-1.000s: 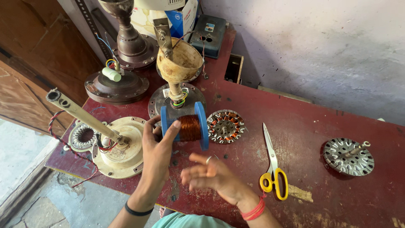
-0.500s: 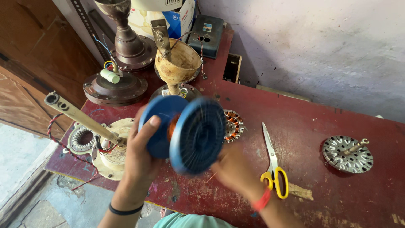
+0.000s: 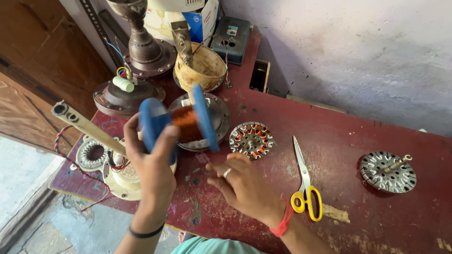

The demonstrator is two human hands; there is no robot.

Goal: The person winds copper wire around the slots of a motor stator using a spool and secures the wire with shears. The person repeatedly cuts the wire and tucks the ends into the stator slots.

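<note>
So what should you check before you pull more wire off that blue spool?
1. Grip on the spool: the left hand holds the blue spool by one flange, clear of the table: ok.
2. Wire left: copper winding shows between the flanges: ok.
3. Wire pinched: the right hand has its fingers pressed together, but the strand is too thin to see: cannot tell.
4. Scissors handy: yellow-handled scissors lie beside the right wrist: ok.
5. Free path: the wound stator lies close behind the right hand and may snag the wire: cannot tell.
</note>
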